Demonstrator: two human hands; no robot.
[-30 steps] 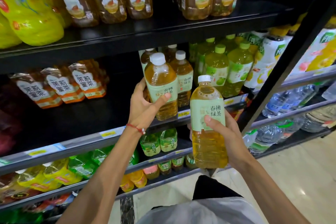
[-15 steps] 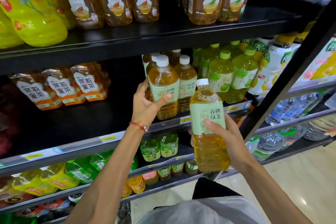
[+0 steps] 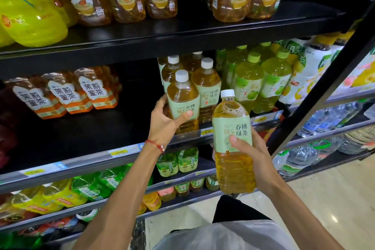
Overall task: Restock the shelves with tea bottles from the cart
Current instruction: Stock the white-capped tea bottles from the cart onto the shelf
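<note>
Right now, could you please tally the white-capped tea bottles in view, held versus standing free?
Held: 2, the left-hand bottle and the right-hand bottle.
Free shelf bottles: 3.
Total: 5.

Mid-frame: left hand [image 3: 162, 126] grips the front bottle [image 3: 183, 97] at the middle shelf's [image 3: 91, 132] front edge, more bottles [image 3: 207, 83] just behind it. Right hand [image 3: 257, 158] holds a second bottle [image 3: 233, 142] lower right, in front of the shelf lip. Packs [image 3: 65, 91] sit on the same shelf at frame left.
</note>
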